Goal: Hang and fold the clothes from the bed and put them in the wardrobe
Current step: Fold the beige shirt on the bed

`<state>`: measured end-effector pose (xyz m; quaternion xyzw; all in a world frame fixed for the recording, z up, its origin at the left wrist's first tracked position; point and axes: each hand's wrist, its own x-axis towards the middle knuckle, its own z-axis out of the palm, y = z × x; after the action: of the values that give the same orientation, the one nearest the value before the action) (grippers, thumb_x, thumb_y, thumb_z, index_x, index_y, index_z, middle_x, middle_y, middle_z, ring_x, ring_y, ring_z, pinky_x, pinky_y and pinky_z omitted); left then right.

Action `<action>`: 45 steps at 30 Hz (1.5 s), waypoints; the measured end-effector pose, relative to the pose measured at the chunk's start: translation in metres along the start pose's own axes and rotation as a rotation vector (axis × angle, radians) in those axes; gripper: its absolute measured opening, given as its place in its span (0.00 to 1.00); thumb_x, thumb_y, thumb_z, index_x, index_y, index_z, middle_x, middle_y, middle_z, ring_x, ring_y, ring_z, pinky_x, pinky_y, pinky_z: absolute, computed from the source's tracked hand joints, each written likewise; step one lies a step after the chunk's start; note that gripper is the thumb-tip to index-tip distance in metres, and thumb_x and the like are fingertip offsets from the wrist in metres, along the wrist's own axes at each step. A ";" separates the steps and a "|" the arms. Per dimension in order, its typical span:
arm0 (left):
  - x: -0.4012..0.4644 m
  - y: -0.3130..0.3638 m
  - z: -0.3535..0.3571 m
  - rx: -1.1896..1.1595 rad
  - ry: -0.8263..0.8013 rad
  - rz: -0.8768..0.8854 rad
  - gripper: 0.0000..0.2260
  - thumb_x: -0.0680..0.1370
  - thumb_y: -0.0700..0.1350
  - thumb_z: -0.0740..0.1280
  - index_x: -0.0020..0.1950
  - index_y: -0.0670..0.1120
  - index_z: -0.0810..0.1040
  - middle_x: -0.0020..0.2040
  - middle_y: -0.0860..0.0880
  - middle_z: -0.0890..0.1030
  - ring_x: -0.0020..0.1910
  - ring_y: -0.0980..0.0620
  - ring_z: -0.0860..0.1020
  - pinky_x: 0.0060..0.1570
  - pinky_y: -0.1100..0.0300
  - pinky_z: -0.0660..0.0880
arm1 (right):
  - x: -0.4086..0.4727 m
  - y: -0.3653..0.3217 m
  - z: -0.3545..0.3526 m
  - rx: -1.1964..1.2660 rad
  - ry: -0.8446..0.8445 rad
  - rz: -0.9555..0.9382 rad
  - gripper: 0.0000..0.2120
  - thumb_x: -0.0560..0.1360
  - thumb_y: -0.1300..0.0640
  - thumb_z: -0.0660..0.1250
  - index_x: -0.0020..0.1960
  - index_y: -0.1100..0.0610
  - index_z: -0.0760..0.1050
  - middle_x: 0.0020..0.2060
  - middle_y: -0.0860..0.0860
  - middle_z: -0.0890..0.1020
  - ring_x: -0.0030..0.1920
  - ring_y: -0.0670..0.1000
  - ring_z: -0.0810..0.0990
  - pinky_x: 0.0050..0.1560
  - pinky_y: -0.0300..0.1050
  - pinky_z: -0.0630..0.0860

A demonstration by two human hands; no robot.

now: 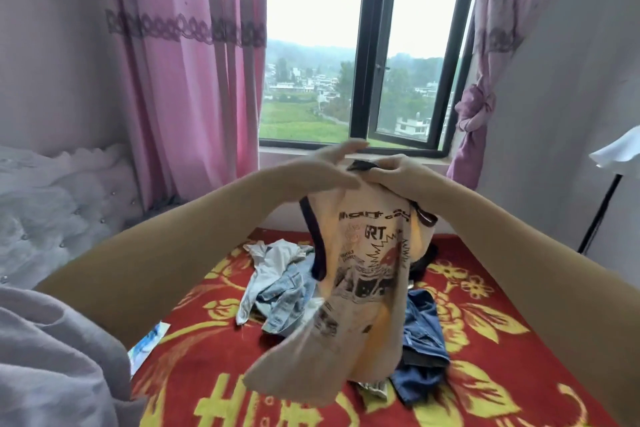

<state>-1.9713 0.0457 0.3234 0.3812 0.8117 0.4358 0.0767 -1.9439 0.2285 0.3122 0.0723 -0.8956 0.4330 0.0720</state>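
"GRT" printed on cream T-shirt (367,253)

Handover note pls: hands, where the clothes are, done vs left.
Right hand: grips the collar of the printed tee, which it holds up over the bed.
Left hand: fingers straight, at the collar beside the right hand; no grip visible.
Pile on the bed: white garment, light denim, dark denim.
Done: nothing folded or hung that shows.
Left: fold or hang the tee, then the pile. Wardrobe and hangers not in view.
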 end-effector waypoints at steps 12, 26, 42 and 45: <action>0.001 -0.053 0.002 0.173 -0.094 -0.116 0.07 0.77 0.45 0.66 0.39 0.51 0.79 0.32 0.61 0.78 0.32 0.65 0.75 0.38 0.68 0.71 | -0.009 0.005 -0.047 -0.677 -0.170 0.101 0.10 0.76 0.58 0.63 0.36 0.55 0.74 0.32 0.49 0.77 0.32 0.46 0.74 0.35 0.40 0.72; -0.002 -0.041 0.002 -0.260 0.159 -0.386 0.08 0.75 0.47 0.70 0.50 0.43 0.81 0.43 0.44 0.82 0.40 0.49 0.81 0.44 0.54 0.81 | -0.012 0.030 -0.038 -0.528 0.053 0.228 0.21 0.79 0.46 0.63 0.60 0.63 0.75 0.53 0.56 0.81 0.51 0.55 0.81 0.50 0.48 0.80; 0.006 -0.039 0.003 0.157 0.003 -0.098 0.08 0.76 0.39 0.67 0.54 0.43 0.76 0.44 0.48 0.77 0.41 0.53 0.75 0.43 0.63 0.74 | 0.013 -0.022 -0.022 0.216 0.137 0.008 0.09 0.76 0.58 0.64 0.39 0.54 0.79 0.32 0.50 0.81 0.29 0.44 0.80 0.32 0.38 0.79; 0.000 -0.074 -0.005 0.142 0.086 -0.165 0.06 0.76 0.38 0.67 0.46 0.35 0.78 0.38 0.46 0.75 0.37 0.51 0.73 0.40 0.63 0.70 | 0.007 -0.013 -0.044 0.161 0.131 -0.021 0.10 0.75 0.49 0.69 0.37 0.50 0.83 0.29 0.47 0.82 0.29 0.45 0.80 0.30 0.36 0.78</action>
<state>-2.0149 0.0179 0.2699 0.2986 0.8717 0.3853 0.0502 -1.9456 0.2548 0.3506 0.0588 -0.8506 0.5063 0.1289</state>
